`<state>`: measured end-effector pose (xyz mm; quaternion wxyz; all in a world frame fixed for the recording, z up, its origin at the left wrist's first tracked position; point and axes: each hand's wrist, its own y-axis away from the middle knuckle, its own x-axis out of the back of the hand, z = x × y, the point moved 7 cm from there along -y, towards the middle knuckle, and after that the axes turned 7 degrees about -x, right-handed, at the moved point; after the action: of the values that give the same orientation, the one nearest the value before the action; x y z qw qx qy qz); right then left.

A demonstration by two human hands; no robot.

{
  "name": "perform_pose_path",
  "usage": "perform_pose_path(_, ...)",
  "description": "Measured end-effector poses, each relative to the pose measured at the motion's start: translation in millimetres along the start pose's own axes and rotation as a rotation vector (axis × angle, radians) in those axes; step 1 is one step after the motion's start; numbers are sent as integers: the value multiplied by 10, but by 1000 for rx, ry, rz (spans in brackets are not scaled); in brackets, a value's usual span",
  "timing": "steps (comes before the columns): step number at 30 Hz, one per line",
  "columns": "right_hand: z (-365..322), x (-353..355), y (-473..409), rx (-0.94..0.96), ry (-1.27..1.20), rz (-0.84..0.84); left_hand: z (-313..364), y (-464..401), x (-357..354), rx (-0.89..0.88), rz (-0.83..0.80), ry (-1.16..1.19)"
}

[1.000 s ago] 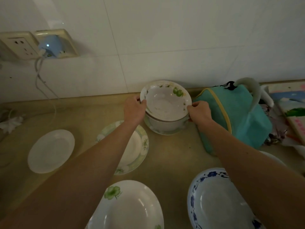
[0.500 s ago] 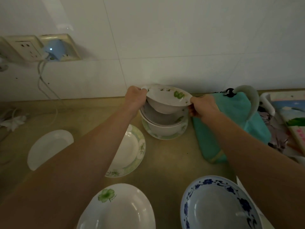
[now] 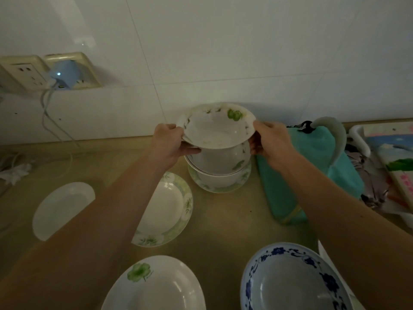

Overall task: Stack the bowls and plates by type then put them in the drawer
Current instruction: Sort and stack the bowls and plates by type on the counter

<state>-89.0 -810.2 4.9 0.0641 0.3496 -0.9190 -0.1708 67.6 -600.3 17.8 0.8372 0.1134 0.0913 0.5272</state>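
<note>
Left hand (image 3: 170,142) and right hand (image 3: 269,139) grip top bowl (image 3: 215,128) rim, 9 and 3 o'clock, above bowl stack (image 3: 220,173).

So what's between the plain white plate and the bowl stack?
Head view: the left forearm crosses there, over the green-rimmed plate, between white plate and bowl stack.

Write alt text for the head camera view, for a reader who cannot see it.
Both hands, left hand and right hand, hold a white bowl with green print by its rim above a stack of bowls near the tiled wall. Plates lie around on the beige counter, a blue-patterned bowl nearest, a teal bag at right.
</note>
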Motion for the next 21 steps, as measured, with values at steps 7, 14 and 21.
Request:
perform_pose_path(7,265,157,-129,21,521,194,-50,39,157,27,11,208)
perform_pose_path(14,480,9,-174,-19,714,139,-62,0,118,39,-49,238)
perform_pose_path(21,382,28,-168,15,694,220,-166,-40,92,75,-55,163)
